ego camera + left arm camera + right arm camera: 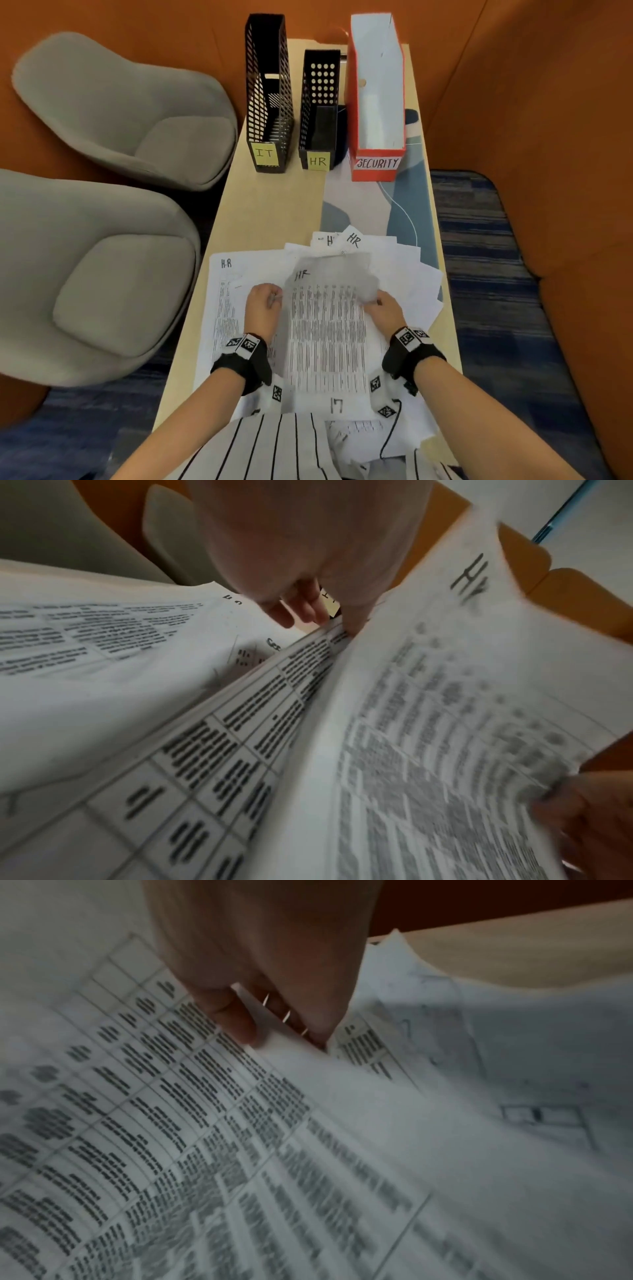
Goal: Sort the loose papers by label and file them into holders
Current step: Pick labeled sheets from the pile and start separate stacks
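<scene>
Black wristbands [244,363], seemingly tag-marked; pinstriped shirt [274,445]

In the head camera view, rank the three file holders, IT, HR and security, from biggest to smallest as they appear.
1. Red SECURITY holder: looks widest and bulkiest.
2. Black mesh IT holder: reaches about as high in the picture, but narrower.
3. Black HR holder: plainly shortest.
All three fronts stand roughly in a row, so nearness hardly skews this.
</scene>
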`<state>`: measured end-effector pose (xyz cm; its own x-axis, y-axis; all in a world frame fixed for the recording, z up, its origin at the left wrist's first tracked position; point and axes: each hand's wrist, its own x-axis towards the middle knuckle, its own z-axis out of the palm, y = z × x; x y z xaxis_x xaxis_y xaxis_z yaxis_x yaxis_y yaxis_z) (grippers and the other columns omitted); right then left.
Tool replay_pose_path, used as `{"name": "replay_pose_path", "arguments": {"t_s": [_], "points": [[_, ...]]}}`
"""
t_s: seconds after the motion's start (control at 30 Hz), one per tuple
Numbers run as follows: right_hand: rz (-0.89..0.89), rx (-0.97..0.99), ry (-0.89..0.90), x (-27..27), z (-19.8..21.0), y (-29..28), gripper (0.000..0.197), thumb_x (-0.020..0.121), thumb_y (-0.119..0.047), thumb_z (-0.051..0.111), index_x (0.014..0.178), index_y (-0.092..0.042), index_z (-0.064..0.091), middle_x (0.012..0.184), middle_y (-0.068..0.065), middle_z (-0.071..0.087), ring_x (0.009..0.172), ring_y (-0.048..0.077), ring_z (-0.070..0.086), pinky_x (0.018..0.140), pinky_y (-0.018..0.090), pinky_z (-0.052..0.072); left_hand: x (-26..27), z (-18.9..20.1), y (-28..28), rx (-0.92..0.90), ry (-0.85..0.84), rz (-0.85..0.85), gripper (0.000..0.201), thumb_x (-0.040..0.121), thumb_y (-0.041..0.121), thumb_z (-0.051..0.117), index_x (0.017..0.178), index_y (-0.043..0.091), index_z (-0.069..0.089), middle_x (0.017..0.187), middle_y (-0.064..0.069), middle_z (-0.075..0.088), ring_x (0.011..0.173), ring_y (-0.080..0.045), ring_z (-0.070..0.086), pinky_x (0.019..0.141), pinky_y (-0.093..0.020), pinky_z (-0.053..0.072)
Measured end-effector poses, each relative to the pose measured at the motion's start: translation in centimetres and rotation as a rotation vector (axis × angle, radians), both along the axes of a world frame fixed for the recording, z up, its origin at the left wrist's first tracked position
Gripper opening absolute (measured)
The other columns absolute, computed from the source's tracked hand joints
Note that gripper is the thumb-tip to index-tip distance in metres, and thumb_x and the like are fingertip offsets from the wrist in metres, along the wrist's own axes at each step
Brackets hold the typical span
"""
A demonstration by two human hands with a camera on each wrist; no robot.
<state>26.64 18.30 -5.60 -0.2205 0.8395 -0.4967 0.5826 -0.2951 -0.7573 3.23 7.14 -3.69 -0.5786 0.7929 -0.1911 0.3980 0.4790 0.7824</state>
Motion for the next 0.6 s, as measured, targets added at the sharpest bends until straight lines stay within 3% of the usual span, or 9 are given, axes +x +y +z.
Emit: {"name": "replay_pose_path", "arguments": {"t_s": [0.07, 0.13, 0.2, 0.27, 0.33, 0.4, 0.5, 0.57, 0.6], "points": [[-0.227, -0.106, 0.152, 0.7, -0.3, -0.2, 0.023, 0.085, -0.002, 0.053, 0.101, -0.010, 0.066, 0.106, 0.011, 0.067, 0.107, 0.031, 0.058, 0.094, 0.041, 0.045, -0.3, -0.3, -0.2, 0.074, -0.034, 0.035, 0.006, 0.090, 0.011, 0.058, 0.092, 0.009, 0.063, 0.102, -0.005, 0.055, 0.095, -0.022, 0.055, 0.084, -0.031, 0.047], [-0.397, -0.171, 0.266, 1.5, -0.3, -0.4, 0.031, 0.082, 0.007, 0.046, 0.102, -0.008, 0.064, 0.106, 0.009, 0.064, 0.106, 0.028, 0.054, 0.093, 0.039, 0.041, -0.7, -0.6, -0.7, 0.060, -0.188, 0.077, 0.004, 0.092, 0.013, 0.056, 0.089, 0.014, 0.058, 0.097, -0.010, 0.062, 0.089, -0.026, 0.059, 0.073, -0.029, 0.046], [-0.433, -0.192, 0.325, 2.0, -0.5, -0.5, 0.030, 0.082, 0.008, 0.047, 0.100, -0.008, 0.065, 0.106, 0.011, 0.064, 0.106, 0.028, 0.054, 0.093, 0.038, 0.039, -0.9, -0.6, -1.1, -0.008, -0.352, 0.021, 0.007, 0.095, 0.011, 0.051, 0.094, 0.017, 0.055, 0.101, -0.011, 0.065, 0.095, -0.028, 0.061, 0.070, -0.025, 0.045], [-0.310, -0.176, 0.311, 2.1, -1.0, -0.6, 0.023, 0.083, -0.001, 0.055, 0.101, -0.009, 0.067, 0.108, 0.010, 0.069, 0.106, 0.028, 0.060, 0.098, 0.042, 0.043, -0.6, -0.5, -1.2, -0.108, -0.461, -0.116, 0.023, 0.097, 0.006, 0.043, 0.117, 0.014, 0.052, 0.117, -0.011, 0.062, 0.109, -0.030, 0.059, 0.080, -0.028, 0.049], [-0.154, -0.167, 0.206, 2.0, -1.5, -0.9, 0.023, 0.084, -0.008, 0.061, 0.107, -0.008, 0.065, 0.111, 0.012, 0.069, 0.107, 0.029, 0.062, 0.100, 0.047, 0.045, 0.1, -0.9, -1.1, -0.182, -0.504, -0.210, 0.040, 0.098, 0.003, 0.034, 0.137, 0.012, 0.040, 0.135, -0.005, 0.050, 0.125, -0.023, 0.048, 0.104, -0.034, 0.040], [-0.096, -0.120, 0.095, 1.8, -2.0, -1.2, 0.024, 0.085, -0.013, 0.062, 0.109, -0.006, 0.063, 0.111, 0.014, 0.067, 0.107, 0.032, 0.062, 0.098, 0.049, 0.047, 0.9, -1.3, -1.0, -0.243, -0.409, -0.204, 0.038, 0.099, 0.007, 0.031, 0.135, 0.011, 0.041, 0.133, 0.000, 0.049, 0.123, -0.018, 0.046, 0.105, -0.031, 0.034], [-0.080, -0.077, -0.004, 1.6, -1.8, -1.6, 0.029, 0.089, -0.016, 0.059, 0.115, -0.005, 0.054, 0.114, 0.011, 0.062, 0.107, 0.031, 0.059, 0.098, 0.045, 0.046, 1.2, -2.4, -1.1, -0.323, -0.035, -0.201, 0.026, 0.092, 0.006, 0.043, 0.116, 0.005, 0.052, 0.113, -0.014, 0.053, 0.108, -0.031, 0.051, 0.094, -0.035, 0.040], [-0.053, -0.074, 0.004, 1.5, -1.3, -1.9, 0.037, 0.090, -0.017, 0.061, 0.123, -0.006, 0.049, 0.121, 0.010, 0.059, 0.109, 0.028, 0.057, 0.098, 0.042, 0.045, 0.6, -3.0, -1.3, -0.360, 0.104, -0.273, 0.022, 0.085, 0.005, 0.049, 0.107, 0.006, 0.053, 0.115, -0.015, 0.047, 0.109, -0.033, 0.047, 0.095, -0.035, 0.038], [-0.002, -0.066, 0.006, 1.4, -1.0, -2.1, 0.041, 0.090, -0.019, 0.063, 0.126, -0.007, 0.049, 0.123, 0.009, 0.059, 0.112, 0.028, 0.057, 0.100, 0.041, 0.044, 0.2, -2.9, -1.4, -0.382, 0.097, -0.292, 0.015, 0.086, 0.005, 0.050, 0.100, 0.006, 0.053, 0.118, -0.017, 0.046, 0.112, -0.032, 0.046, 0.098, -0.034, 0.037]]}}
